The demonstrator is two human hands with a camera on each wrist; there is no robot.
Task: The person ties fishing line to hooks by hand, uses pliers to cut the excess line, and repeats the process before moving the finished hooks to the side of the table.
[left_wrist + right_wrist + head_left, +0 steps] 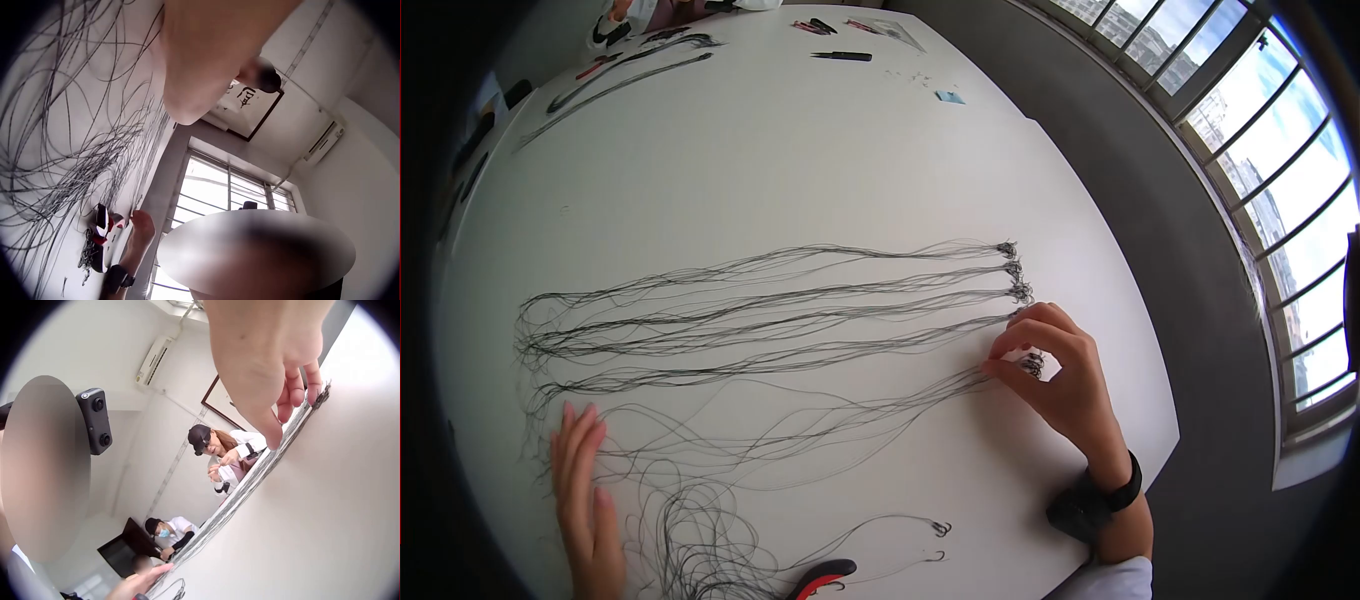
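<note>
Several bundles of thin dark fishing lines (800, 292) lie side by side across the white table, with clusters of small hooks (1006, 250) at their right ends. My right hand (1065, 375) pinches the nearest bundle between thumb and index finger, just left of its hooks (1032, 364). At the left, my left hand (582, 500) rests on the table with its fingers straight, over the looser ends of the lines. A tangled heap of line (695, 530) lies beside it, with loose hooks (941, 528) to its right.
A red-and-black tool handle (825, 575) shows at the near edge. Farther off lie a black pen-like tool (842, 57), a small blue packet (949, 97) and more line bundles (630, 75). Another person (228, 453) sits across the table. A barred window (1250, 130) is on the right.
</note>
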